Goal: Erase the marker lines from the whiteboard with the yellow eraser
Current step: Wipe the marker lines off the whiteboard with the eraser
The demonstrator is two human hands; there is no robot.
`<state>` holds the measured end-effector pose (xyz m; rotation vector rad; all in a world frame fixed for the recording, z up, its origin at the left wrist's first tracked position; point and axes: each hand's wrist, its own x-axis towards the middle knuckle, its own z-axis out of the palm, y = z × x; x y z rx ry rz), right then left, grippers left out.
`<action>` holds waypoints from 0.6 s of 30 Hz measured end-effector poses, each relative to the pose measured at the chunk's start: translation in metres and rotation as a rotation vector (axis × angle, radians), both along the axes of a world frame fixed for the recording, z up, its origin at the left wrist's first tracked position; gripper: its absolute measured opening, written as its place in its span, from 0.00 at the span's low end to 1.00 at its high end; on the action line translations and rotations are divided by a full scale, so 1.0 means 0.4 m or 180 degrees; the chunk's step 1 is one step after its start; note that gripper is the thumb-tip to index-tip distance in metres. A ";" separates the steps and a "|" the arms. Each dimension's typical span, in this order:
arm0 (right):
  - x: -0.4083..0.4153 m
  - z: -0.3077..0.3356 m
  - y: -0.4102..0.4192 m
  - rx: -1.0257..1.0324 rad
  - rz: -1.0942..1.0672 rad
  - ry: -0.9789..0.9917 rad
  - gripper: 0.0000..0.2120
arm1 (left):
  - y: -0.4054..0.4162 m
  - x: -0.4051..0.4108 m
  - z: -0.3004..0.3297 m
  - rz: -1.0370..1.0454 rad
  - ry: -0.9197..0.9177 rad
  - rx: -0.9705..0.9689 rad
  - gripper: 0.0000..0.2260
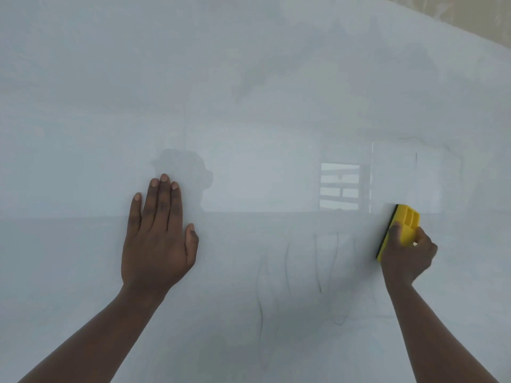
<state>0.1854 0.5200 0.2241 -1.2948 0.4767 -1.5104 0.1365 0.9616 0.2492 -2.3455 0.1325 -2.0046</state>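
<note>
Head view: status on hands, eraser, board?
Right hand shut on yellow eraser, pad against whiteboard. Left hand open, flat on board. Faint marker lines remain between the hands. Nothing in the way.

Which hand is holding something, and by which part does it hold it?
The right hand holds the yellow eraser by its lower half, fingers around the plastic back. The left hand holds nothing; it lies flat on the whiteboard.

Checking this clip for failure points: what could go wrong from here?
The yellow eraser in the right hand sits right of the faint marker lines, so a stroke might miss them. The lines are pale and could be overlooked amid glare. The left hand, flat on the whiteboard, may smudge it.
</note>
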 end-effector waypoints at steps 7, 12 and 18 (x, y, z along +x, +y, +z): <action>-0.049 -0.014 0.263 -0.0792 0.0180 -0.0450 0.25 | -0.003 -0.001 -0.008 -0.0008 0.0054 -0.0001 0.30; -0.096 -0.123 0.499 -0.1649 0.0654 -0.0512 0.29 | -0.010 -0.005 -0.023 -0.0095 0.0135 -0.0077 0.29; -0.116 -0.348 0.649 -0.2321 0.0660 -0.0410 0.27 | -0.030 -0.014 -0.120 -0.0168 0.0332 -0.0076 0.30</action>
